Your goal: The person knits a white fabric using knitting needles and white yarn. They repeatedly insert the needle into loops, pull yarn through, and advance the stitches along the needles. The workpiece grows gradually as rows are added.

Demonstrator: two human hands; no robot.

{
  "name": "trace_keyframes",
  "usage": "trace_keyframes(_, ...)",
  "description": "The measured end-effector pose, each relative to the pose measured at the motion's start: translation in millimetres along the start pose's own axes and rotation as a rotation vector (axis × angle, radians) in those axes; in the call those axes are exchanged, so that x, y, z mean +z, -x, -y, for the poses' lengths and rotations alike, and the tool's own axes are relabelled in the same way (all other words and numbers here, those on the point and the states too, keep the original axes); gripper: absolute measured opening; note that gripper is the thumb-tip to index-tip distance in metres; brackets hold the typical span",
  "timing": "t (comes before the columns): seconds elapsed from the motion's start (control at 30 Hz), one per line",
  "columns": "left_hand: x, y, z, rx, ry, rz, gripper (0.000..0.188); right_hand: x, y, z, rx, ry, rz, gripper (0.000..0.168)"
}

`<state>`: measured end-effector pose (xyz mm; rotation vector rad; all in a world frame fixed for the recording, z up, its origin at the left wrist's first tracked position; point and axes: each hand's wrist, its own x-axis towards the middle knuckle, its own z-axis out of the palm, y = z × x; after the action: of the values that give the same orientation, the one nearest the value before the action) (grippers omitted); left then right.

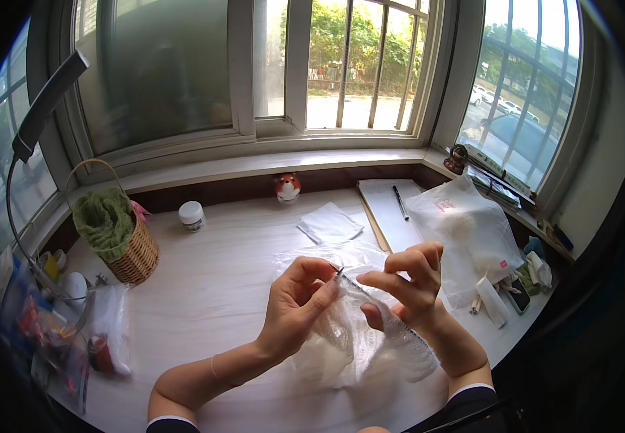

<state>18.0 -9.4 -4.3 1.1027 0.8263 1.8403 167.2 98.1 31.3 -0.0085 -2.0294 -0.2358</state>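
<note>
My left hand (pixel 299 303) pinches the dark tips of knitting needles (pixel 337 269) between thumb and fingers. From the needles hangs a white knitted piece (pixel 407 343), its upper edge of stitches slanting down to the right. My right hand (pixel 412 284) is at that edge, index finger bent towards the needle tips and thumb lower down, apart from it. Whether its hidden fingers grip the needle or the yarn cannot be seen. Clear plastic bag (pixel 355 354) film lies under and behind the knitting on the pale wood-grain table (pixel 209 303).
Left stand a wicker basket (pixel 138 254) with green knitting (pixel 104 222), a white jar (pixel 191 216) and a desk lamp (pixel 47 103). Behind my hands lie a white cloth (pixel 331 223), a paper pad (pixel 393 208) and a pen (pixel 400 203). A translucent bag (pixel 469 238) and phone (pixel 518 296) are right.
</note>
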Motion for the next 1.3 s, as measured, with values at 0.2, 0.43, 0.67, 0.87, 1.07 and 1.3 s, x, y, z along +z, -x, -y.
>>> trace_keyframes(0.2, 0, -3, -5, 0.054, 0.017, -0.059, 0.013, 4, 3, -1, -0.032, -0.002, -0.026, 0.019)
trace_keyframes(0.43, -6, -3, 0, -0.025, -0.027, 0.183, 0.017, 16, 5, 0, 0.005, -0.349, 0.015, 0.028)
trace_keyframes(0.67, -5, -5, -6, -0.002, 0.035, 0.086, 0.019, 12, -1, -4, 0.124, -0.258, -0.173, 0.036)
trace_keyframes(0.87, -6, -6, -9, 0.022, 0.029, 0.123, 0.02, 6, 0, 1, 0.111, -0.275, -0.187, 0.037)
trace_keyframes(1.07, -7, -6, -12, 0.001, 0.017, 0.119, 0.018, 10, -1, -3, 0.143, -0.236, -0.204, 0.039)
trace_keyframes(1.3, -3, -5, -17, -0.027, 0.063, 0.037, 0.016, 4, -1, 3, 0.076, -0.238, -0.148, 0.031)
